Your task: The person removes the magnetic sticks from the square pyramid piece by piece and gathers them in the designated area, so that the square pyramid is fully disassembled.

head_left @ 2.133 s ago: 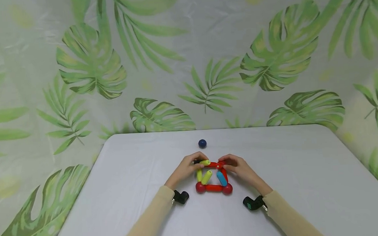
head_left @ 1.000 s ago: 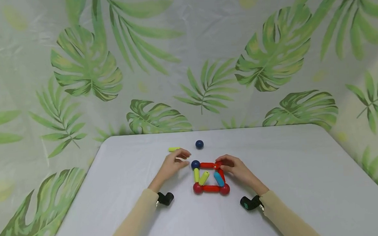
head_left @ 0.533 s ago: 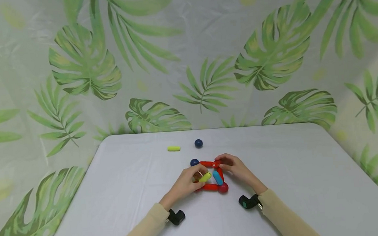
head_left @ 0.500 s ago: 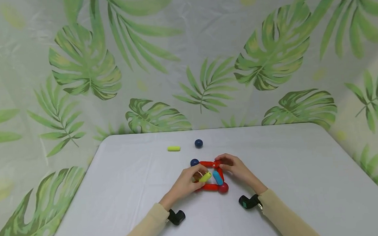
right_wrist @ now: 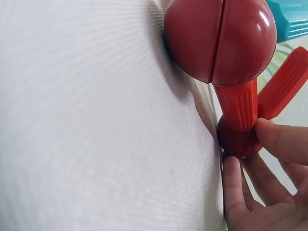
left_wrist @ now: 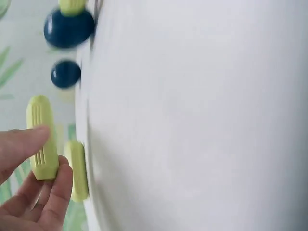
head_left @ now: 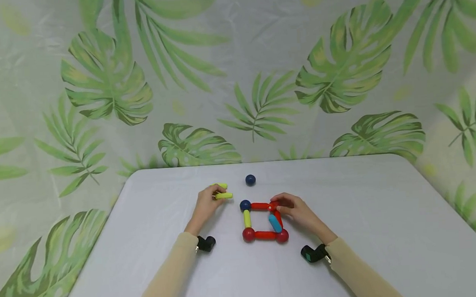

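Note:
My left hand (head_left: 205, 206) pinches a yellow-green rod (left_wrist: 42, 144) between thumb and fingers, above the table left of the frame of rods and balls. A second yellow-green rod (left_wrist: 77, 171) lies just behind it. My right hand (head_left: 300, 211) grips the red ball (right_wrist: 239, 141) at the frame's far right corner. The other corners are a dark blue ball (head_left: 245, 205) and two red balls, near left (head_left: 248, 234) and near right (head_left: 282, 235). Red rods (head_left: 265, 235) and a yellow-green rod (head_left: 247, 219) join them. A blue rod (head_left: 275, 223) slants up from the near right ball.
A loose dark blue ball (head_left: 250, 180) stands behind the frame, near the far edge of the white table (head_left: 343, 183). A leaf-patterned cloth (head_left: 265, 45) hangs behind the table. Black wrist cameras sit on both wrists.
My left hand took hold of the slanted yellow-green rod at the near left ball and carried it away, up and left, beside the loose rod. My right hand stays on its corner.

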The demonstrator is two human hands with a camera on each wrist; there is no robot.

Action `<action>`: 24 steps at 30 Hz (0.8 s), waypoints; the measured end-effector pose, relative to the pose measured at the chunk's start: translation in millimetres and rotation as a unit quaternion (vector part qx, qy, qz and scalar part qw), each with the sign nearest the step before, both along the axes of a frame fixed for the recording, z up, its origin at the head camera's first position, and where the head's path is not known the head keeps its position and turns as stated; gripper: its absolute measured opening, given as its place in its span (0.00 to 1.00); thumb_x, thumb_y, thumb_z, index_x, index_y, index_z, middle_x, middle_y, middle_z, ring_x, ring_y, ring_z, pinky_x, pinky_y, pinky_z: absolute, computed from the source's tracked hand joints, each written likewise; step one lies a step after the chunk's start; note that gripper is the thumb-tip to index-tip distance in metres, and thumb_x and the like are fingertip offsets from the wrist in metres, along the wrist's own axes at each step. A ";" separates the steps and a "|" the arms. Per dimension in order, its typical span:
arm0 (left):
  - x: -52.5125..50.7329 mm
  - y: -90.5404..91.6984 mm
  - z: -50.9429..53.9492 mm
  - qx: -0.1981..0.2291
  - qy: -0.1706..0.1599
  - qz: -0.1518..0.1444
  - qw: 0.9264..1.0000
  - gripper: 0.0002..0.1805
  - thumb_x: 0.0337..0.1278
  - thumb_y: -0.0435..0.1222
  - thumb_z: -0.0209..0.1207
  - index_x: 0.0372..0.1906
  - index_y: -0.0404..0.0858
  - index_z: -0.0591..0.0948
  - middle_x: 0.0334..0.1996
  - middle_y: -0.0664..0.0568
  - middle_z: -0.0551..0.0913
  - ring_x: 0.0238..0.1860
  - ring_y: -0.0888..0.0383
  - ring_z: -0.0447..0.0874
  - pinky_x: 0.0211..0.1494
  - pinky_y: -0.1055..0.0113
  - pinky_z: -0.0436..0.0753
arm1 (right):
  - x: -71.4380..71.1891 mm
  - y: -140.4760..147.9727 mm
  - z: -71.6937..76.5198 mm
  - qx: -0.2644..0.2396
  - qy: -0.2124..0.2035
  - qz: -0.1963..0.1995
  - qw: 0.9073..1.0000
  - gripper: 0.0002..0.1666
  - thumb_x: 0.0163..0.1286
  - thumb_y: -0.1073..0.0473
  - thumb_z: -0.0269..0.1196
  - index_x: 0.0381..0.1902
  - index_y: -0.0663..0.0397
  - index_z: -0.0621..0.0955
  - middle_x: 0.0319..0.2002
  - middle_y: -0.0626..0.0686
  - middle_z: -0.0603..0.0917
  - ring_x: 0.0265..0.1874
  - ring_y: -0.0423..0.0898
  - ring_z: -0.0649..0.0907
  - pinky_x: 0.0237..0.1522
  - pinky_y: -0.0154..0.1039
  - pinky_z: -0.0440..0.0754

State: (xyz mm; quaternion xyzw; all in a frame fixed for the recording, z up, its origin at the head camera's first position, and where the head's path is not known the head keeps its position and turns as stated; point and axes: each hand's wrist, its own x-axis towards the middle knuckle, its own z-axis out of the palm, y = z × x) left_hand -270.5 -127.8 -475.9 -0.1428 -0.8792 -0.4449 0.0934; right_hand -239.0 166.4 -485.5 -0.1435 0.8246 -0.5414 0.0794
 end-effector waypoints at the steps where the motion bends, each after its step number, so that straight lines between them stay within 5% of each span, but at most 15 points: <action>1: -6.4 -3.5 -0.5 -0.008 -0.008 0.013 1.000 0.10 0.47 0.23 0.67 0.37 0.35 0.83 0.38 0.46 0.82 0.42 0.50 0.80 0.45 0.60 0.79 | 0.0 -0.1 0.0 -0.001 0.000 0.000 1.000 0.16 0.70 0.67 0.57 0.55 0.60 0.77 0.51 0.57 0.79 0.52 0.55 0.76 0.57 0.52 0.73; 8: -30.8 -12.9 -2.1 -0.068 -0.038 0.055 0.995 0.09 0.47 0.23 0.67 0.34 0.34 0.82 0.37 0.46 0.82 0.40 0.50 0.80 0.45 0.58 0.78 | -0.4 0.6 -2.6 -0.012 -0.002 0.009 1.000 0.17 0.70 0.68 0.57 0.56 0.62 0.77 0.52 0.58 0.79 0.53 0.56 0.75 0.57 0.53 0.71; 19: -38.3 -14.5 0.5 -0.079 -0.056 0.088 0.991 0.09 0.50 0.23 0.65 0.36 0.35 0.81 0.38 0.43 0.75 0.40 0.48 0.78 0.45 0.57 0.78 | -1.3 0.6 -2.0 -0.009 -0.009 0.000 1.000 0.16 0.70 0.67 0.57 0.55 0.59 0.77 0.51 0.57 0.79 0.52 0.55 0.76 0.57 0.51 0.73; 24: -33.8 -10.7 6.1 -0.059 -0.045 0.082 0.994 0.10 0.50 0.25 0.66 0.39 0.36 0.81 0.40 0.42 0.74 0.42 0.47 0.77 0.46 0.56 0.78 | -1.8 -0.1 -1.3 -0.007 -0.016 -0.006 1.000 0.17 0.69 0.68 0.57 0.55 0.58 0.77 0.51 0.55 0.79 0.52 0.54 0.76 0.57 0.52 0.72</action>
